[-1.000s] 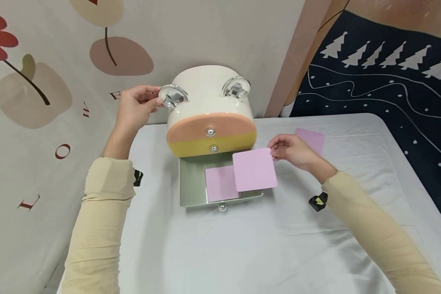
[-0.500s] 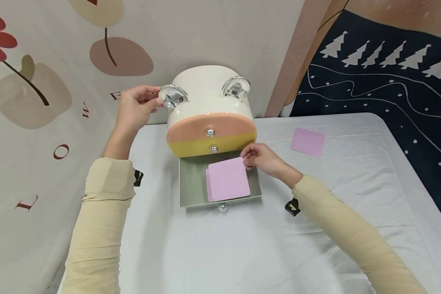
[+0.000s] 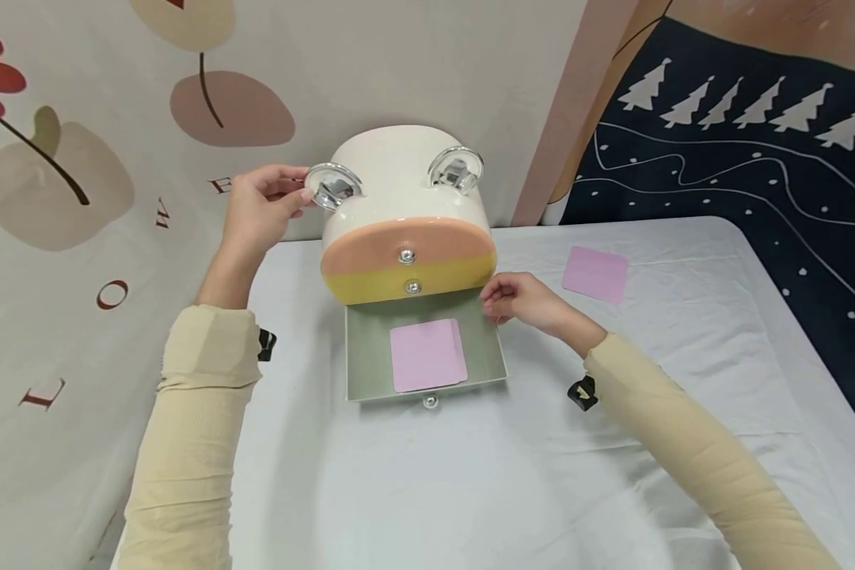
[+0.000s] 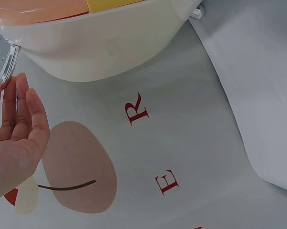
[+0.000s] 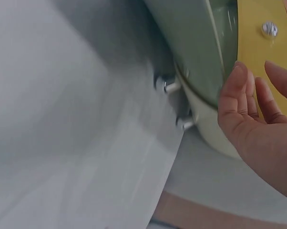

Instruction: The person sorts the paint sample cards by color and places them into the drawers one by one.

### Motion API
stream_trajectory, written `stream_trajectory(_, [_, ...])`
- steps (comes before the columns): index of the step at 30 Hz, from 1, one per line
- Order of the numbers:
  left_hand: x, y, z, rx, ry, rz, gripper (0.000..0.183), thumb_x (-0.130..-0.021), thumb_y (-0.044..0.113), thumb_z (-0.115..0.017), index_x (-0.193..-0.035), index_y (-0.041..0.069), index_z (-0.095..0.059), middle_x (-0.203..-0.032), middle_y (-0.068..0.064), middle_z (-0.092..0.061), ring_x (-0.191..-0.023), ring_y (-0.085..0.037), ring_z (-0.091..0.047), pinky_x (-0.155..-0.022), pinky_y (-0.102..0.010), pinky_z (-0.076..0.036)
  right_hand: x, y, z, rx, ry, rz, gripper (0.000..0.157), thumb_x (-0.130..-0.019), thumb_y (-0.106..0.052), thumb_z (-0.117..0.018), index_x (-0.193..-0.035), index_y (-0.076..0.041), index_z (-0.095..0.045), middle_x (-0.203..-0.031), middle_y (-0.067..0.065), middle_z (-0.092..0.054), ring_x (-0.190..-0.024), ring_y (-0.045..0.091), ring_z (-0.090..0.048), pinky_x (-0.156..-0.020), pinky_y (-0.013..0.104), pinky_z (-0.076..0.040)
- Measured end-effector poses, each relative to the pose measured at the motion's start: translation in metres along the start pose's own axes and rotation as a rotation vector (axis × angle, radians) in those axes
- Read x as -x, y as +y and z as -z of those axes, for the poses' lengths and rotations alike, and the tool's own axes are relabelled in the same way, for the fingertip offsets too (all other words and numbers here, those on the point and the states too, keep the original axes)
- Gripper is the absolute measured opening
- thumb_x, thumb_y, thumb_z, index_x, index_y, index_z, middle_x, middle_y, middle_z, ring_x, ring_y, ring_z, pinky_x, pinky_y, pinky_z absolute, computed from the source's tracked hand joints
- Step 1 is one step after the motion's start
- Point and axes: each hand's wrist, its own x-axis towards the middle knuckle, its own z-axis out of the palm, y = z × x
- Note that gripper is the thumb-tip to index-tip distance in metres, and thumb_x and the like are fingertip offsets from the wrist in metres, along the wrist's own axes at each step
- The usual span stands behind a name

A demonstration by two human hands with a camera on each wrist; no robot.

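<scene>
A cream drawer box with two round silver ears stands against the wall. My left hand pinches the rim of its left ear; the left wrist view shows the fingertips at that silver ear. Below the orange and yellow fronts, the green bottom drawer is pulled out. Inside it lie pink square cards, one over another, slightly offset. Over the drawer's right edge, my right hand holds nothing, its fingers loosely bent. In the right wrist view this hand is beside the drawer wall.
Another pink square card lies on the white tablecloth, right of the box. A printed cloth hangs behind and to the left. A dark cloth with white trees borders the table's right side.
My right hand has brought a pink card leftward into the drawer, laid it on the one there and let go, then drawn back slightly right. The left hand has stayed on the ear.
</scene>
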Motion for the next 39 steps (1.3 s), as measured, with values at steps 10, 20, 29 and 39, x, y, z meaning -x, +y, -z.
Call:
stream_trajectory(10, [0.000,0.001,0.000,-0.016,0.009,-0.013,0.026,-0.087,0.010,-0.062,-0.112,0.006,-0.064,-0.093,-0.004,-0.061,-0.081,-0.011,-0.057,-0.070,-0.016,-0.048,0.017,0.013,0.049,0.123,0.103,-0.057,0.021,-0.088,-0.003,-0.059,-0.105,0.008,-0.053,-0.090,0.013,-0.057,-0.077,0.018,-0.059,-0.072,0.031,-0.052])
stream_trajectory(20, [-0.001,-0.001,0.000,-0.008,0.008,-0.009,0.026,-0.086,0.010,-0.063,-0.112,0.007,-0.064,-0.093,-0.004,-0.061,-0.081,-0.011,-0.057,-0.070,-0.017,-0.048,0.039,0.047,0.108,0.218,0.274,-0.158,0.029,-0.088,-0.006,-0.059,-0.110,0.011,-0.050,-0.088,0.010,-0.057,-0.073,0.011,-0.058,-0.069,0.026,-0.053])
stream_trajectory(29, [0.001,0.002,0.001,-0.001,0.001,0.010,0.027,-0.086,0.010,-0.062,-0.113,0.007,-0.064,-0.093,-0.003,-0.061,-0.082,-0.012,-0.058,-0.070,-0.017,-0.048,0.052,0.075,0.145,0.215,0.366,-0.202,0.035,-0.087,-0.008,-0.061,-0.113,0.013,-0.047,-0.086,-0.002,-0.059,-0.073,0.007,-0.058,-0.070,0.026,-0.052])
stream_trajectory(39, [0.002,0.003,0.000,-0.020,0.014,0.001,0.026,-0.087,0.010,-0.062,-0.112,0.007,-0.064,-0.093,-0.003,-0.061,-0.081,-0.011,-0.058,-0.070,-0.017,-0.049,0.049,0.103,0.164,0.150,0.449,-0.259,0.041,-0.088,-0.011,-0.060,-0.118,0.010,-0.042,-0.098,0.003,-0.054,-0.075,0.000,-0.052,-0.067,0.021,-0.050])
